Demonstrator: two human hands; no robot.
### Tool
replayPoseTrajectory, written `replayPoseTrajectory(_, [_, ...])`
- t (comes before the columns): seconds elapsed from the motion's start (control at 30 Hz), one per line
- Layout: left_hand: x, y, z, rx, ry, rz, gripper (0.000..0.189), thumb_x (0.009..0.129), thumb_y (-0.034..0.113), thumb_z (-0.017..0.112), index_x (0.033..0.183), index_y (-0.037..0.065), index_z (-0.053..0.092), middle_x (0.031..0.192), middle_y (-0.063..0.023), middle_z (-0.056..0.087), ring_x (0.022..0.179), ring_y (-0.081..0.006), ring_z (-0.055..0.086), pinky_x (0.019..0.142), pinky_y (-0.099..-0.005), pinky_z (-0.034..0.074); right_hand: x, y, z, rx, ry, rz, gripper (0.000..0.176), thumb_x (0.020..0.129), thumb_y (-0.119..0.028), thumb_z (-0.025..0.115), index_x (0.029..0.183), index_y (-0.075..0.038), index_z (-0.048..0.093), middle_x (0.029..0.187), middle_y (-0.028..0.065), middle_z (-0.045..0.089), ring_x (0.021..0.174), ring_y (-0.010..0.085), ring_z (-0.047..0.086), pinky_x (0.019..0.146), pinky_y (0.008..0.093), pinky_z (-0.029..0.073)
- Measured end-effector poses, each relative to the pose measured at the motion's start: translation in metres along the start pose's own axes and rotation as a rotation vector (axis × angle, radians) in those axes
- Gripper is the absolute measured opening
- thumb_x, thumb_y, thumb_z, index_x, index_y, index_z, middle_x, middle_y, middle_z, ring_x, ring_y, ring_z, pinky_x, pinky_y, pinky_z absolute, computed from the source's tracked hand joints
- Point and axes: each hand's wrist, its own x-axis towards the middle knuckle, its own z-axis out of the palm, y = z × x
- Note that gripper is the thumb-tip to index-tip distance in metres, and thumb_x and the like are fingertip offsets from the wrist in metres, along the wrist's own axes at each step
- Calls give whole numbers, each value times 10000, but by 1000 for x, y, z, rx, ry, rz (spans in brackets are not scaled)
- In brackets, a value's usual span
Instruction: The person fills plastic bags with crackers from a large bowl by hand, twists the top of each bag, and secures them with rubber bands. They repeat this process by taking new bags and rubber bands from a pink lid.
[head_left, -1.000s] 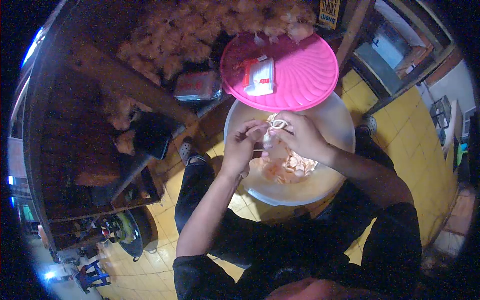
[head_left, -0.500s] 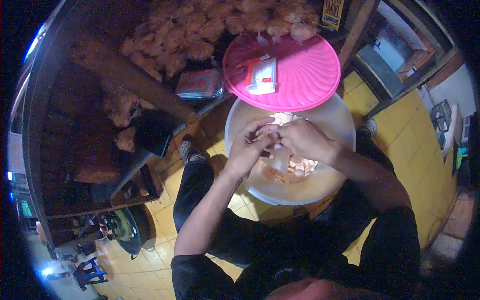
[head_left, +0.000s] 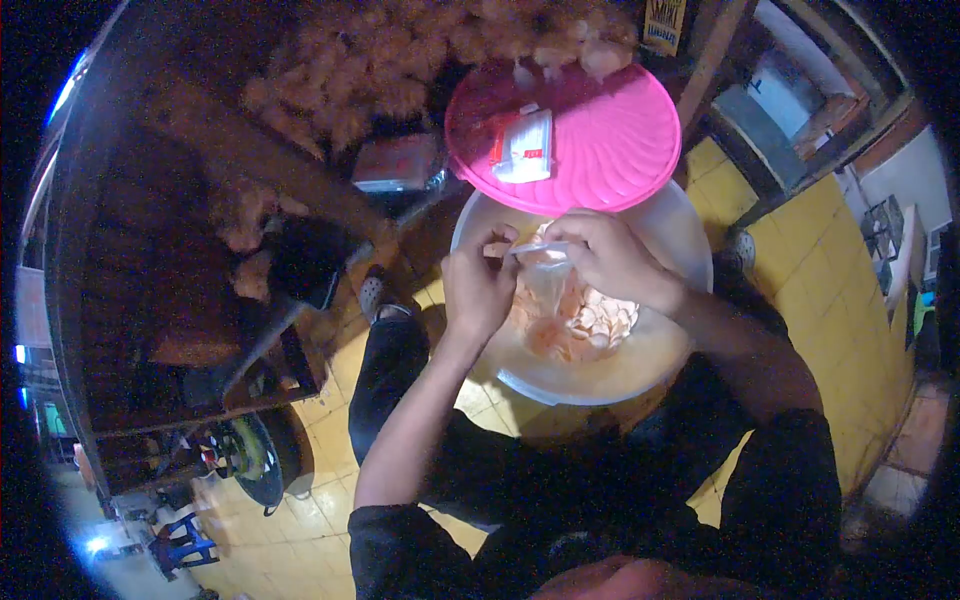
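Above a large translucent tub [head_left: 640, 385], a small clear plastic bag [head_left: 545, 275] hangs between my two hands. My left hand [head_left: 480, 285] pinches one side of its upper edge, and my right hand [head_left: 610, 260] pinches the other side. Inside the tub lie pale, flat round pieces [head_left: 605, 318], with more orange ones [head_left: 560, 340] beside them. A pink ridged lid [head_left: 620, 140] covers the far rim of the tub, and on it rests a pack of clear plastic bags [head_left: 525, 147] with red print.
Clusters of brownish bundles [head_left: 350, 75] fill the dark shelf at the back. A stack of plastic packs [head_left: 395, 165] sits left of the lid. At the lower left are a dark wok [head_left: 262, 465] and a blue stool [head_left: 183, 543] on the yellow tiled floor [head_left: 790, 260].
My hands have moved apart, and the bag's upper edge is now stretched between them. More of the pieces in the tub show below.
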Motion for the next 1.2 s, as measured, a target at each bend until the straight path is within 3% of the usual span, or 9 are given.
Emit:
replayPoseTrajectory(0.23, [9, -3, -23, 173, 39, 212, 160, 684, -123, 587, 670, 12, 671, 821, -143, 699, 771, -254, 703, 711, -328, 538, -16, 12, 30, 41, -298, 264, 422, 882, -300, 650, 1105, 42, 544, 917, 121, 634, 856, 268, 639, 714, 366, 500])
replayPoseTrajectory(0.3, [10, -8, -28, 197, 45, 156, 150, 702, -103, 589, 712, 12, 685, 793, -143, 698, 749, -247, 705, 698, -327, 540, -15, 64, 72, 102, -914, 156, 588, 838, -356, 684, 1222, 39, 476, 967, 155, 625, 923, 287, 631, 750, 352, 502])
replayPoseTrajectory(0.37, [13, -9, -36, 225, 51, 99, 148, 720, -82, 591, 755, 12, 699, 766, -142, 698, 728, -240, 706, 685, -326, 541, -41, 94, 113, 74, -1042, 22, 300, 865, -235, 578, 1046, 3, 603, 886, 169, 639, 816, 286, 637, 674, 408, 498])
replayPoseTrajectory(0.53, [14, 0, -46, 202, 99, 13, 182, 791, -15, 580, 923, -11, 705, 713, -154, 685, 600, -199, 687, 621, -319, 538, -83, 81, 140, -524, -1409, 102, 326, 793, -109, 555, 1104, -38, 626, 970, 177, 671, 836, 323, 646, 705, 428, 512])
replayPoseTrajectory(0.57, [14, 1, -48, 200, 103, 14, 182, 791, -15, 580, 923, -11, 705, 713, -154, 685, 600, -199, 687, 621, -319, 538, -71, -8, 74, -474, -939, 140, 287, 758, -110, 605, 1034, -56, 665, 901, 151, 680, 784, 305, 644, 682, 419, 504])
replayPoseTrajectory(0.67, [14, -5, -52, 192, 25, -67, 222, 852, -17, 550, 1038, -2, 670, 835, -107, 687, 664, -125, 649, 610, -274, 521, -82, 87, 139, -383, -1258, 104, 212, 753, -104, 615, 946, -65, 693, 841, 115, 688, 776, 282, 645, 669, 400, 497])
replayPoseTrajectory(0.77, [16, -19, -52, -7, -103, -24, 292, 846, 1, 598, 1137, -13, 618, 869, -83, 665, 682, -112, 612, 633, -274, 513, -52, 29, 89, -337, -1300, 180, 112, 682, -26, 601, 780, -17, 655, 721, 97, 675, 615, 205, 615, 532, 375, 479])
replayPoseTrajectory(1.1, [-1, 3, -18, 71, -218, 9, 486, 746, 7, 703, 1211, -39, 569, 1125, -163, 645, 744, -197, 680, 693, -322, 542, -3, -28, -31, 657, -349, 245, 261, 822, -90, 649, 1059, 19, 624, 950, 95, 676, 868, 182, 644, 785, 321, 504])
replayPoseTrajectory(1.2, [-3, -3, 3, -34, -251, 69, 523, 745, -6, 705, 1237, -67, 541, 1110, -168, 621, 716, -196, 678, 664, -325, 545, -2, -28, -26, 399, -199, 180, 263, 818, -81, 642, 1057, 26, 622, 976, 121, 668, 953, 194, 634, 871, 328, 483])
